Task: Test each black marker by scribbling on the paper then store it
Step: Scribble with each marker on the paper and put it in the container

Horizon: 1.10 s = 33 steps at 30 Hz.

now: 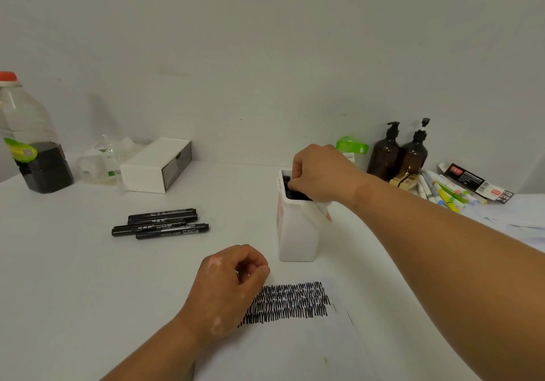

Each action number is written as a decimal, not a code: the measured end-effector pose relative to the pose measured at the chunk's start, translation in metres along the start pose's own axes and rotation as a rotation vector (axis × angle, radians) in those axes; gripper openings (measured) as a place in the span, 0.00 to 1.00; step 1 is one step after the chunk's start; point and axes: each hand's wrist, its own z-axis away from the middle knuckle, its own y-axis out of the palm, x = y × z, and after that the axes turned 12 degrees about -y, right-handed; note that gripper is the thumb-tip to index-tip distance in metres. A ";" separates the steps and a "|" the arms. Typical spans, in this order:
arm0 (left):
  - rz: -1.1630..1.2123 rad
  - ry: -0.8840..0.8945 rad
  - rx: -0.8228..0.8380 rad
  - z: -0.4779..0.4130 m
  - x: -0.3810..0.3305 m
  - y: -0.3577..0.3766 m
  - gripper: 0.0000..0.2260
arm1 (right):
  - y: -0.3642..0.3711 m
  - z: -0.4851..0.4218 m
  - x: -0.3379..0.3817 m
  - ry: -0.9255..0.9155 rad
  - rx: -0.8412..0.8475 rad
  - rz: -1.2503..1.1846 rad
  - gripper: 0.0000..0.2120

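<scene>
On the white worktop [73, 277], my sheet of paper [295, 342] carries rows of black scribble. Behind it stands the white holder [298, 239], dark marker ends packed in its mouth. My right hand [321, 174] is bunched over that opening, fingertips down among the markers; I cannot tell whether it grips one. Four black markers [160, 223] lie left. My left hand [227, 289] rests curled, empty, on the paper's edge.
</scene>
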 end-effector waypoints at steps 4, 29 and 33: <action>-0.005 -0.005 0.005 0.000 0.001 0.000 0.08 | -0.001 0.001 0.001 0.015 -0.015 -0.034 0.10; -0.186 0.025 -0.066 -0.010 0.008 -0.015 0.05 | 0.111 0.168 -0.010 0.137 -0.297 -0.494 0.10; -0.454 0.026 -0.176 -0.036 0.024 -0.040 0.05 | 0.116 0.166 -0.007 0.098 -0.306 -0.499 0.10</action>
